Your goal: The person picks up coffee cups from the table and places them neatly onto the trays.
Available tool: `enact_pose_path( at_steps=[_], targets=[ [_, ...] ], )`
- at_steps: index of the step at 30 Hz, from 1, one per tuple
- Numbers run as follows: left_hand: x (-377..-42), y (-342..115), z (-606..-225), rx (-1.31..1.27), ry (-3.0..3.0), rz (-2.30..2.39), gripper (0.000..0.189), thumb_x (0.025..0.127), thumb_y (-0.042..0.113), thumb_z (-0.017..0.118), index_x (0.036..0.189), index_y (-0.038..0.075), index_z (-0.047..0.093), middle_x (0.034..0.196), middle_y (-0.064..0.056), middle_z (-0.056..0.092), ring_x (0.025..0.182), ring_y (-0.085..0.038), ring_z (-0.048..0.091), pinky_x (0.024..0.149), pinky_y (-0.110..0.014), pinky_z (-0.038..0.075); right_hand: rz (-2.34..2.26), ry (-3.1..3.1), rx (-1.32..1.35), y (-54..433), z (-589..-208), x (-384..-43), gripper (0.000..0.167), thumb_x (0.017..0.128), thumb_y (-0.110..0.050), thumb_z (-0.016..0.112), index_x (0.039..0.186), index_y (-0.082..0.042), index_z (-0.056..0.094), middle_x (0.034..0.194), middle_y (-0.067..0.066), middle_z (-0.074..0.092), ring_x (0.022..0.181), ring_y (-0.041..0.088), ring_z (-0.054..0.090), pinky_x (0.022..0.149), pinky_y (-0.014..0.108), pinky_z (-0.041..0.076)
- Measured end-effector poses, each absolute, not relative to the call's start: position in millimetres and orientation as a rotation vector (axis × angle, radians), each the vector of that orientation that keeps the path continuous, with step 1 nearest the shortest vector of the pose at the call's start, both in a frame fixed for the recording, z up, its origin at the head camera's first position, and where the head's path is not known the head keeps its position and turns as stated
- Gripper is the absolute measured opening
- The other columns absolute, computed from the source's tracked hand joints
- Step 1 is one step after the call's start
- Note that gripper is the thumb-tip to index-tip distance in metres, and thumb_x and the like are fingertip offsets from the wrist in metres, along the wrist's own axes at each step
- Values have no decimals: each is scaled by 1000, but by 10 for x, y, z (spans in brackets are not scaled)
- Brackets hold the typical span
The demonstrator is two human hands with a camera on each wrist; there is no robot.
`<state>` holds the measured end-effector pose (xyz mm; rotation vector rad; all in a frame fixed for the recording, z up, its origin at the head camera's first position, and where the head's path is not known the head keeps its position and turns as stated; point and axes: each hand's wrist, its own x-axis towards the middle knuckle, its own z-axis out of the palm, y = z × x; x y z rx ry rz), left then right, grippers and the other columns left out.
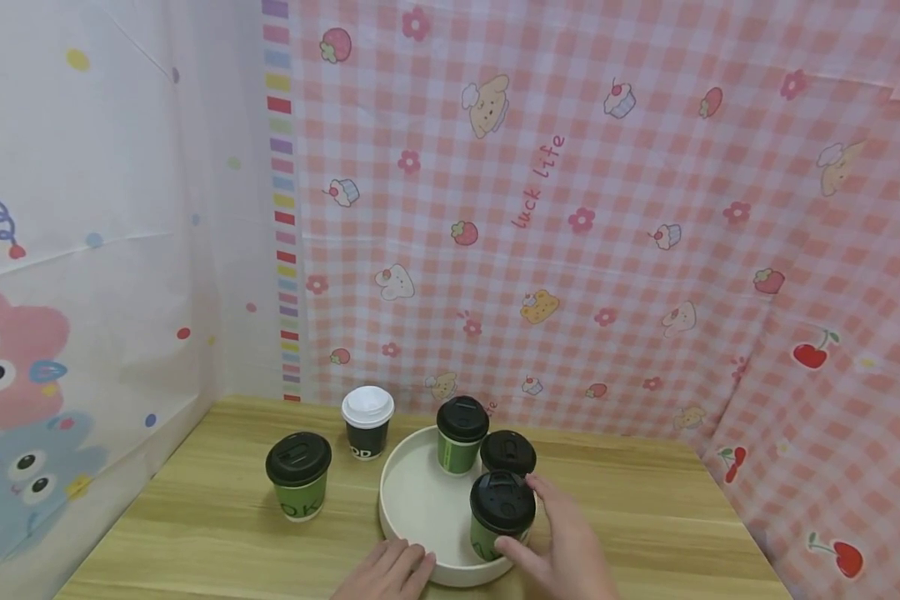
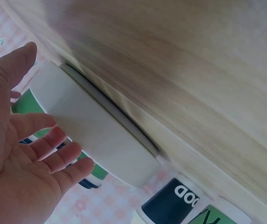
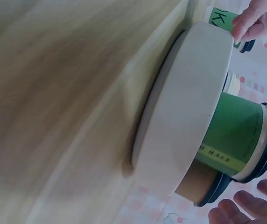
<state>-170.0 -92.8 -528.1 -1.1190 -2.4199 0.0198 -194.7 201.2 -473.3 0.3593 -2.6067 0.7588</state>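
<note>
On the table a round, cream, raised-rim tray holds three lidded paper cups. At its front right stands a green cup with a black lid. My right hand is spread around that cup; in the right wrist view its fingers stay apart from the cup, with the thumb close to the lid. Behind is a black-lidded cup, brown-sided in the right wrist view. Another green cup stands at the tray's back. My left hand rests its loosely extended fingers on the tray's front-left rim.
Left of the tray, on the wooden table, stand a green cup with a black lid and a dark cup with a white lid. A pink checked cloth hangs behind, and a white printed cloth at the left.
</note>
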Motion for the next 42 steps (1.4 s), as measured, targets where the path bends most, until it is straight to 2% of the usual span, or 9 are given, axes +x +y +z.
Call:
enact_pose_path(
  at_steps=[4,10,16,23,28,31,34,37,42],
  targets=[
    [-1681,-922,-5267,-1115,-2437,25,66,111,65,34,133,13,69,122,0,65,114,-16,62,97,-35,60,780,-2660,310,2101,-4766,-1932,89,78,-48,94,146,-1,60,143,18,67,133,41,64,109,59,55],
    [-1669,-918,-5239,-1116,-2477,20,69,110,67,32,134,13,68,121,0,64,112,-16,61,96,-35,60,647,-2705,400,2259,-4919,-1878,65,87,-46,87,133,-2,71,137,15,71,128,38,67,105,58,57],
    [-1682,-929,-5269,-1106,-2451,28,67,110,66,34,132,13,68,121,1,64,111,-16,61,95,-34,60,310,-2790,685,2370,-5066,-1900,57,95,-38,77,139,-4,68,143,13,69,126,32,68,103,52,59],
    [-1648,-978,-5147,-1135,-2564,-79,70,110,67,34,137,12,65,130,-4,65,120,-22,64,100,-40,60,111,-2734,767,2411,-5142,-1909,49,96,-29,78,138,-6,69,144,9,69,122,26,68,98,46,61],
    [-1639,-1159,-4858,-1018,-2581,-102,70,103,67,55,146,12,60,143,-9,63,131,-31,62,108,-47,57,68,-2656,785,2431,-5121,-1926,44,95,-28,80,135,-12,73,141,4,72,122,24,69,100,45,61],
    [-1693,-1333,-4715,-830,-2441,-75,72,91,57,78,143,11,61,142,-12,65,130,-34,63,109,-50,56,101,-2684,768,2440,-5098,-1930,42,96,-28,79,135,-15,74,140,2,73,123,25,69,100,47,60],
    [-1807,-1548,-4592,-631,-2373,-133,76,79,47,91,139,11,64,140,-15,66,128,-39,63,109,-55,55,120,-2670,771,2445,-5092,-1943,39,95,-27,80,132,-16,75,138,2,74,122,24,69,99,46,61],
    [-1948,-1764,-4502,-481,-2426,-241,76,78,42,94,140,9,64,141,-20,63,129,-46,61,107,-63,54,115,-2597,797,2453,-5105,-1958,37,93,-25,82,128,-16,77,134,2,76,117,21,71,96,43,62],
    [-2174,-2031,-4476,-349,-2587,-342,79,82,47,91,145,10,61,146,-27,59,131,-52,59,103,-70,53,154,-2585,817,2464,-5109,-1972,36,93,-23,82,128,-16,77,134,3,76,110,19,73,91,40,63]
  ],
)
